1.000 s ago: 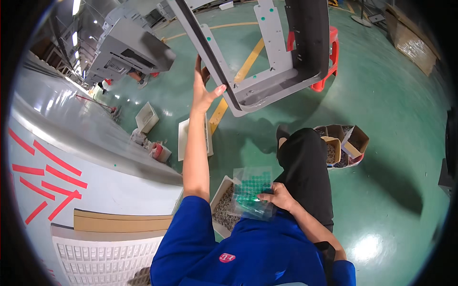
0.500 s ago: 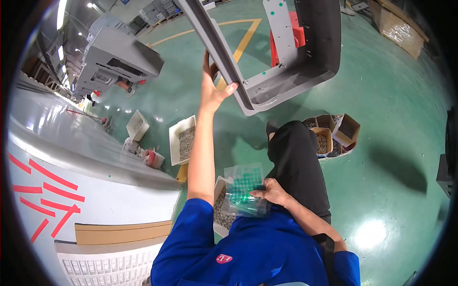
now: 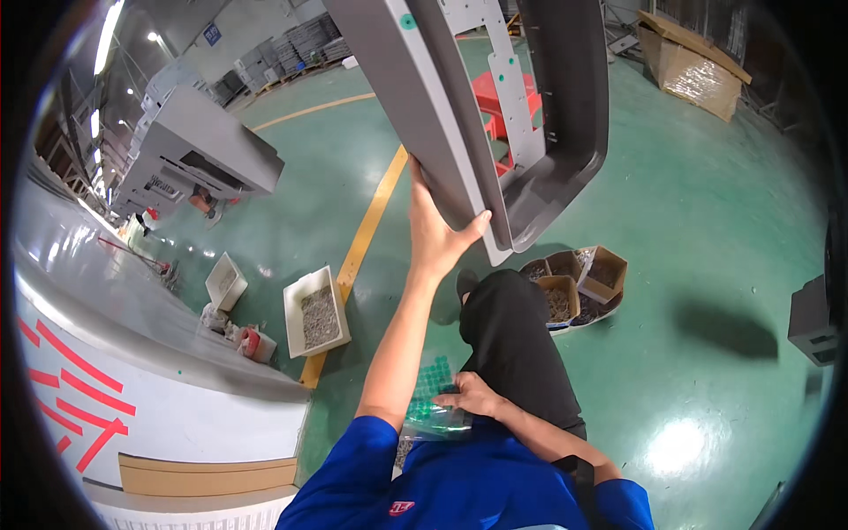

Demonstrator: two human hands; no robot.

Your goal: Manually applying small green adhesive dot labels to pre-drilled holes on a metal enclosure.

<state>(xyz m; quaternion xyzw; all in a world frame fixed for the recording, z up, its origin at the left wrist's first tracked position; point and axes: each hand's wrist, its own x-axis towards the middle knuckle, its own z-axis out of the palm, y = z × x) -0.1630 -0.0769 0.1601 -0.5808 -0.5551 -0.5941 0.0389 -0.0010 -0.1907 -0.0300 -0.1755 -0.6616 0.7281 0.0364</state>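
A large grey rectangular frame-like housing (image 3: 415, 106) fills the upper middle of the view, tilted, with an outer side turned toward me. My left hand (image 3: 442, 231) is closed on its lower edge, thumb near the rim. Small green round dots sit on the housing's side and on the pale perforated strip (image 3: 512, 106) inside it. Low in front of my body, my right hand (image 3: 477, 395) pinches a clear plastic bag (image 3: 437, 428) containing a sheet of green round dots (image 3: 433, 384). My left forearm partly covers the bag.
Boxes of small hardware (image 3: 574, 291) stand on the green floor beyond my knee. A white bin (image 3: 318, 318) of small parts lies left, near a yellow floor line (image 3: 375, 221). Behind the housing is a red stool (image 3: 503, 106). A white surface with red strips (image 3: 79, 389) borders the left.
The housing has turned, showing more of its outer side and a green dot there. My left hand has shifted right and lower with it. My right hand still holds the bag.
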